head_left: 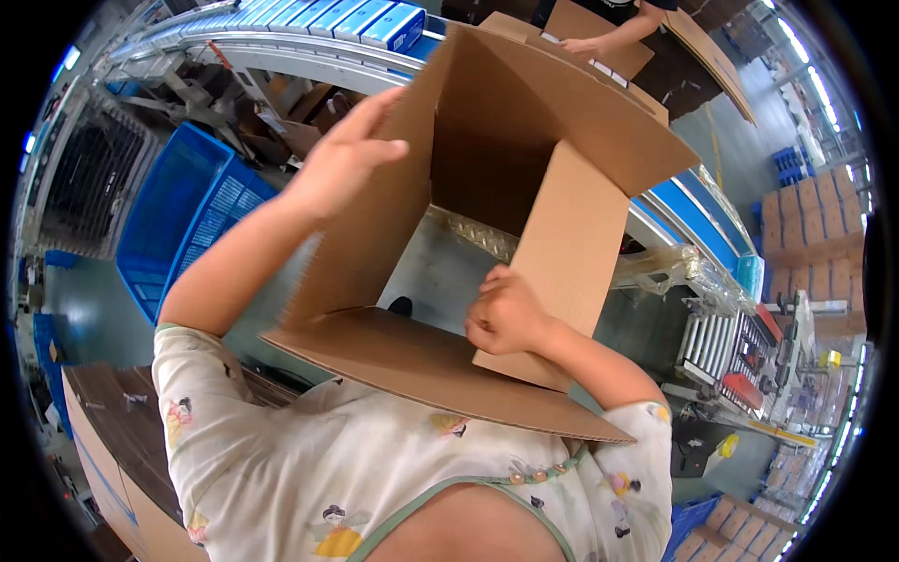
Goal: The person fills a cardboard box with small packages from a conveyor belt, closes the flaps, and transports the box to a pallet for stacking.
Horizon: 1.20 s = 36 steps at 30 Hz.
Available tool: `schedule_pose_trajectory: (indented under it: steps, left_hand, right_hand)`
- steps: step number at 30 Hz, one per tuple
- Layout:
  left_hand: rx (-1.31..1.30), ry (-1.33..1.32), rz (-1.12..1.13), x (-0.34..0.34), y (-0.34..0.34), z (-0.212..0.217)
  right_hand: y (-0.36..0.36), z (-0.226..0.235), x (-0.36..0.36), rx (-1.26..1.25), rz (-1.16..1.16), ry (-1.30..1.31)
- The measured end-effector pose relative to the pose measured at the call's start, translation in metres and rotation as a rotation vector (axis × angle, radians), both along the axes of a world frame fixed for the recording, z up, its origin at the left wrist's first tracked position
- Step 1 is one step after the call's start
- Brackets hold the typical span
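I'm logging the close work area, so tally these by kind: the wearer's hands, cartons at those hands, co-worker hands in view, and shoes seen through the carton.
Wearer's hands: 2, left hand and right hand
Carton: 1
Co-worker's hand: 1
Shoe: 1
Total: 5

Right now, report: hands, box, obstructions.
Left hand at left edge of box; right hand curled at right flap. Box open, floor showing through. Conveyor and co-worker's hand beyond; neither seems in the way.
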<state>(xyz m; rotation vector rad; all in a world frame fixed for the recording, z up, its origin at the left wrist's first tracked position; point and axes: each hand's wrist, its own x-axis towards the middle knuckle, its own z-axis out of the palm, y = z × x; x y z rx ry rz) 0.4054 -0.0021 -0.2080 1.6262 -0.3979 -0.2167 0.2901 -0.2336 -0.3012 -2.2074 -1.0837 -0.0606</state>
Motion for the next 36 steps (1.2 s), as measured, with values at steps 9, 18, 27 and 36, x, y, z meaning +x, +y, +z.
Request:
schedule_pose_trajectory:
  steps: [9,18,27,36]
  left_hand:
    - [0.817,-0.86,-0.414,-0.024,-0.135,-0.138]
    - [-0.272,0.586,-0.625,0.065,-0.05,-0.075]
    - [0.2,0.101,-0.113,-0.044,-0.004,-0.119]
    - [0.101,0.155,0.05,-0.059,-0.018,-0.155]
  right_hand:
    - [-0.045,0.106,-0.022,0.045,-0.534,0.904]
    - [-0.075,0.088,-0.021,-0.577,-0.525,-0.292]
    - [-0.097,0.104,0.123,-0.325,-0.736,-0.609]
    - [-0.138,0.054,0.052,-0.543,-0.988,0.042]
